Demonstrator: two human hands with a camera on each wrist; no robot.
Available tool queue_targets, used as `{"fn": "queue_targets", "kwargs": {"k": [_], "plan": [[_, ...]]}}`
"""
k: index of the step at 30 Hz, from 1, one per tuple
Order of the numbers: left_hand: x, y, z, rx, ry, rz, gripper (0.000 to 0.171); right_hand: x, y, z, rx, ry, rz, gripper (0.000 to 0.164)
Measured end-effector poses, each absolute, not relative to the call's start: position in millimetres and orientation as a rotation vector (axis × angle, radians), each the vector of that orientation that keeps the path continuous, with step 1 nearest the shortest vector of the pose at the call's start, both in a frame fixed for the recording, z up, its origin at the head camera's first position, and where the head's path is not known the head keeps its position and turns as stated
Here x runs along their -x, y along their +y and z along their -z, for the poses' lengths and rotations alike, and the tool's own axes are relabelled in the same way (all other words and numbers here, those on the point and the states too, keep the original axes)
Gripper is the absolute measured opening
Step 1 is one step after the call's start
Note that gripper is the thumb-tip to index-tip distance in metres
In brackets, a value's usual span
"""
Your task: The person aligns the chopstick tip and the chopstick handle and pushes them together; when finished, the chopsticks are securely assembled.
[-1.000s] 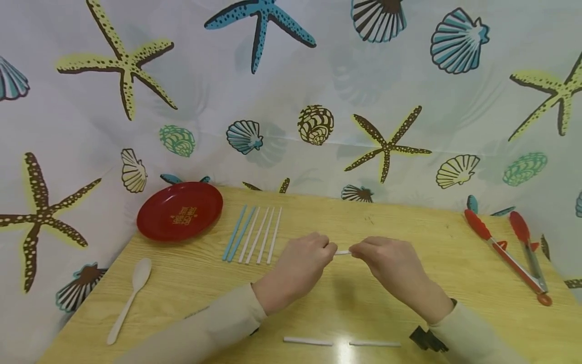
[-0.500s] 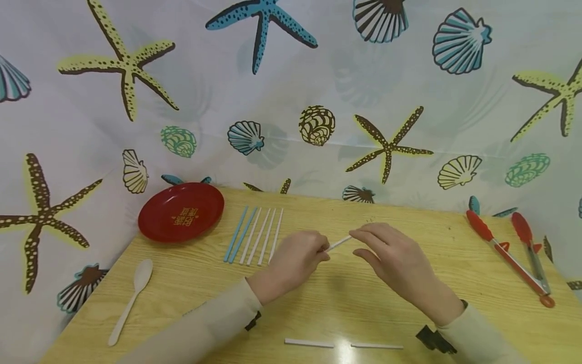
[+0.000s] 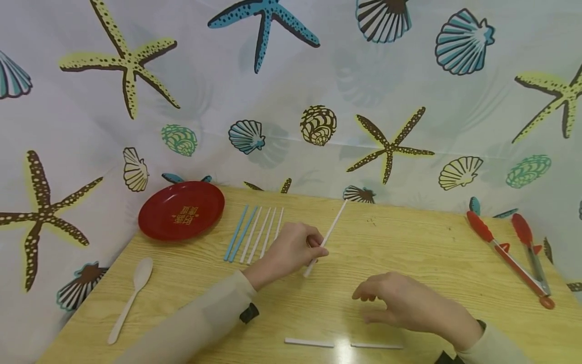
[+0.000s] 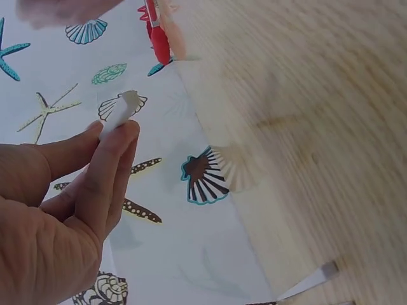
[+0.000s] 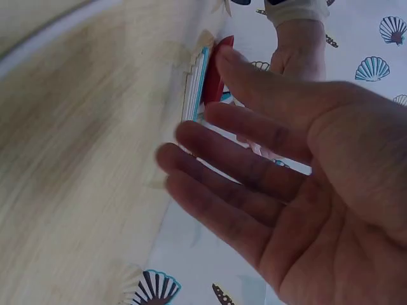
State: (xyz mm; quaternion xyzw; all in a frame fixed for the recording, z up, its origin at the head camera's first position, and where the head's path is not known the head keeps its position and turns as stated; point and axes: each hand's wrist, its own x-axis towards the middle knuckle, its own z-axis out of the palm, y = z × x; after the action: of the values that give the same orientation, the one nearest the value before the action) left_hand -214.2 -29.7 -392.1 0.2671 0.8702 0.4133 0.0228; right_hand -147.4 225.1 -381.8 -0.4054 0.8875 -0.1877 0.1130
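Note:
My left hand (image 3: 291,245) pinches a white chopstick (image 3: 335,222) between thumb and fingers, beside the row of chopsticks. The stick slants up and away to the right, its near end sticking out below the fingers. In the left wrist view one end of that chopstick (image 4: 119,115) pokes out past the thumb and fingertips. My right hand (image 3: 404,306) hovers over the front right of the table, fingers loosely bent and apart. Nothing lies in its palm in the right wrist view. Below it, two white chopsticks (image 3: 309,343) lie end to end at the table's front.
Two blue chopsticks (image 3: 236,232) and several white chopsticks (image 3: 252,232) lie side by side left of centre. Behind them to the left stands a red plate (image 3: 156,217). A white spoon (image 3: 127,308) lies at left, and red-tipped tongs (image 3: 514,263) at right. A patterned cloth (image 3: 291,91) hangs behind.
Both hands were on the chopstick a second ago. My right hand has let go and moved down toward the front, while my left hand has turned the stick from level to a steep slant.

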Motion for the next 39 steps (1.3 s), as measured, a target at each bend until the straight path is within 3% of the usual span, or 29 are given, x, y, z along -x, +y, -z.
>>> {"fn": "queue_targets", "kwargs": {"k": [5,13,39], "plan": [[220.3,-32.3,395.0,-0.655,2.522,-1.475,0.008,139.0,224.3,391.2,1.127,2.489,0.527,0.035],[232.6,-39.3,403.5,-0.347,2.317,-1.588,0.012,128.4,219.9,410.8,1.109,2.499,0.467,0.029],[263.5,-59.6,424.4,-0.265,2.668,-1.045,0.016,124.6,221.7,417.8,1.130,2.444,0.515,0.026]]}}
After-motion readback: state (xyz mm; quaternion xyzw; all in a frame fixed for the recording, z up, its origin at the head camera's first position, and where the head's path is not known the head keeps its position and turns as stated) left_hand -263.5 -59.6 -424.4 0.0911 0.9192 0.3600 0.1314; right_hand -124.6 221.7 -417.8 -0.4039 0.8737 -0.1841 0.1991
